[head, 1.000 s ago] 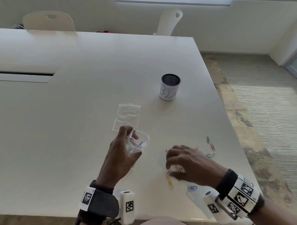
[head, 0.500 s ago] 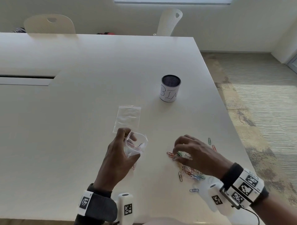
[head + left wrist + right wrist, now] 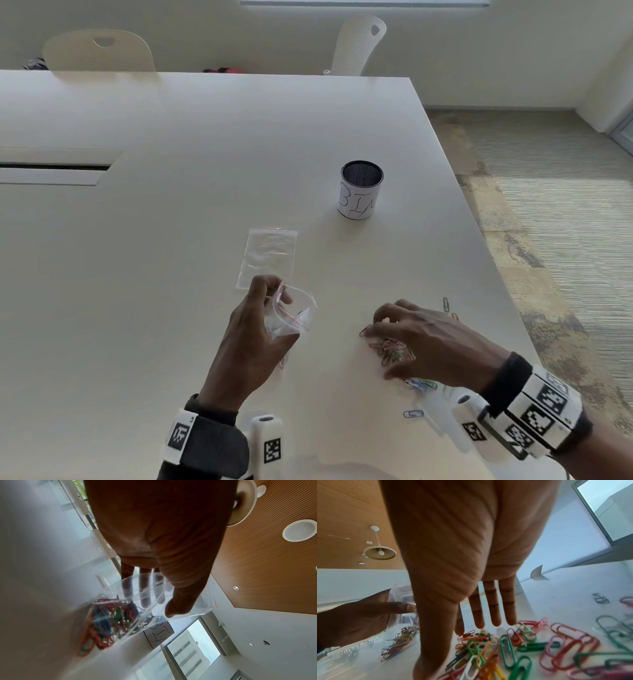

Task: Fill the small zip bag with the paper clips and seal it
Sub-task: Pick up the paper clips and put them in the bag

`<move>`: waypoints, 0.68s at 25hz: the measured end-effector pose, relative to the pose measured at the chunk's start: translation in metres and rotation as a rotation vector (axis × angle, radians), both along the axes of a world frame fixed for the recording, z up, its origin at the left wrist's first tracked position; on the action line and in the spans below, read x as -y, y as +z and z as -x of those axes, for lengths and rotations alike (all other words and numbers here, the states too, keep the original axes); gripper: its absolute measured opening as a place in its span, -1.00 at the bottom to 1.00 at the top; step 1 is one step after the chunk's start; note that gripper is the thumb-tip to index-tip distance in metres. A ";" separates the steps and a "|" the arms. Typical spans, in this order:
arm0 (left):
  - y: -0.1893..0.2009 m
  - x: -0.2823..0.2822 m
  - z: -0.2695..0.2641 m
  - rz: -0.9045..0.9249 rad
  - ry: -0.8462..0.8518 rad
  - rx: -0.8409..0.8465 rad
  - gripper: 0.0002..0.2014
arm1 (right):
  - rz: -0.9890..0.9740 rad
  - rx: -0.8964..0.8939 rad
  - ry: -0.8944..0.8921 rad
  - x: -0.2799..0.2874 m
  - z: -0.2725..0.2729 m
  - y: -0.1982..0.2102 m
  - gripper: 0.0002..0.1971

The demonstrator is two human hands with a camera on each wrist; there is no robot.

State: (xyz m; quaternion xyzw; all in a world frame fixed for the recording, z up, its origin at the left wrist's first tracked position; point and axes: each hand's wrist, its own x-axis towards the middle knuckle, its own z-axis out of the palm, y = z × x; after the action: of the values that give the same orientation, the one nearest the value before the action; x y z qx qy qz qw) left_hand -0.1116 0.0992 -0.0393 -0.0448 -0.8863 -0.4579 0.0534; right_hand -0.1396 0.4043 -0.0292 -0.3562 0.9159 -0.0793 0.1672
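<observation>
Clips, many-coloured, heaped on table near its right edge, under right hand. Fingers spread and nearly straight over the heap in the right wrist view, tips just touching the nearest clips, nothing gripped. A few strays lying apart: green one beyond the knuckles, blue one toward the near edge.

Bag, mouth gaping, held above the table in left hand, thumb pressed against one clear wall and fingers showing through the plastic behind it. Inside, at the bottom, a tangle of clips in red, blue, green and orange. Red zip line visible along the mouth, unsealed.

Just beyond the held bag, second bag, flat on the table. Farther back and right, mesh cup upright with a white hand-lettered label. Two pale chairs at the far edge. Between bag and heap, only bare tabletop; much of the heap hidden in the head view by the right hand.
</observation>
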 end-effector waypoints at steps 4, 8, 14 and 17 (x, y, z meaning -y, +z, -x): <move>0.000 -0.002 0.002 -0.030 -0.011 0.011 -0.47 | 0.039 -0.038 -0.002 0.005 -0.006 -0.006 -0.74; 0.000 -0.006 0.004 -0.043 -0.030 0.019 -0.48 | 0.087 -0.061 -0.038 0.015 -0.008 -0.012 -0.80; 0.000 -0.015 0.008 -0.056 -0.076 0.031 -0.48 | 0.227 0.028 -0.193 0.013 0.006 -0.014 -0.86; 0.002 -0.021 0.009 -0.066 -0.127 0.051 -0.48 | 0.380 0.118 -0.348 0.005 0.013 -0.006 -0.91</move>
State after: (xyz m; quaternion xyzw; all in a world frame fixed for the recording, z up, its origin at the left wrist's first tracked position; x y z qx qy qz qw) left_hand -0.1210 0.1197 -0.0376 -0.0875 -0.8671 -0.4903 0.0033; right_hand -0.1528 0.3995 -0.0355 -0.2130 0.9207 -0.2983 0.1341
